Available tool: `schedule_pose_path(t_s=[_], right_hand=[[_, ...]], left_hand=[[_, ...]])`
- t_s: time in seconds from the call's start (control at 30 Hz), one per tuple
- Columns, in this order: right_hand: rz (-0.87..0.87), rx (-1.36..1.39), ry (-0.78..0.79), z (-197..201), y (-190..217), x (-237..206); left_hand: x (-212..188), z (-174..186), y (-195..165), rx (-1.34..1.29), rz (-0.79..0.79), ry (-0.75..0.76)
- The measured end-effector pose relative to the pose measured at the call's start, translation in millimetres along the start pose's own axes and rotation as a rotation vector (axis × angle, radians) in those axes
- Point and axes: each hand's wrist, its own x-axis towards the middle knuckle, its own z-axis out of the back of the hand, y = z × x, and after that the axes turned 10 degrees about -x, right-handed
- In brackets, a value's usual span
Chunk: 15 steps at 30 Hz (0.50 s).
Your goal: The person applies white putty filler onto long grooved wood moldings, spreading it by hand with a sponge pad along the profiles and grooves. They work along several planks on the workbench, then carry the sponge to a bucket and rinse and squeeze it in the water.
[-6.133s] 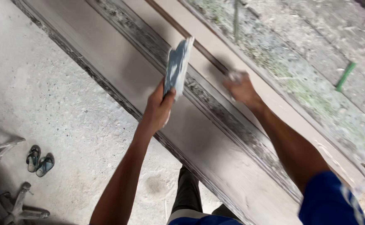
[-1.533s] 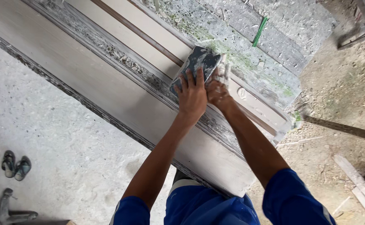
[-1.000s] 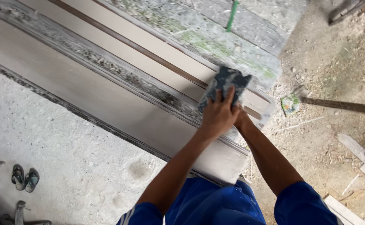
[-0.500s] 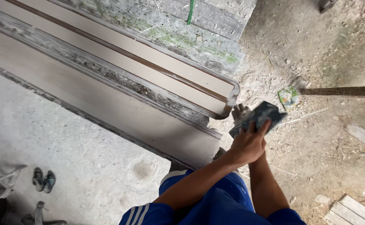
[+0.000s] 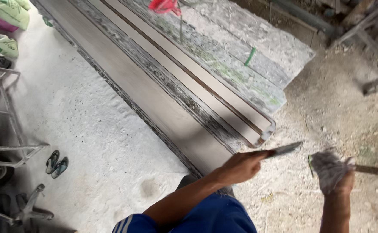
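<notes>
Head view looks down on a person in a blue shirt standing at the near end of a long grey moulded slab [image 5: 163,108] that runs away to the upper left. The left hand [image 5: 240,166] is closed around a flat, thin-bladed tool [image 5: 284,149], seen edge-on, whose blade pokes out to the right just past the slab's end. The right hand [image 5: 340,177] is held up a little apart from it, over the dusty ground [image 5: 327,108], its fingers wrapped by or gripping a pale grey lump of wet material [image 5: 327,166]; I cannot tell how tightly it is closed. A dark stick [image 5: 376,171] lies on the ground just behind that hand. Left of the slab the floor is white with powder, and a pair of sandals [image 5: 56,164] sits there near a metal frame [image 5: 8,129]. A short green rod [image 5: 250,56] lies on the rough board beyond the slab.
</notes>
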Motion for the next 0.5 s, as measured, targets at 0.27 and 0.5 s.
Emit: schedule_pose_path(t_s=[0.27,0.5], right_hand=[[-0.450,-0.123,0.268,-225,-7,-43],[-0.289,-0.031,0.516,-421,-73,-25]], left_hand=[[-53,116,11,0.322,-0.555,-0.526],[-140,162,81,0.071,-0.352,-0.633]])
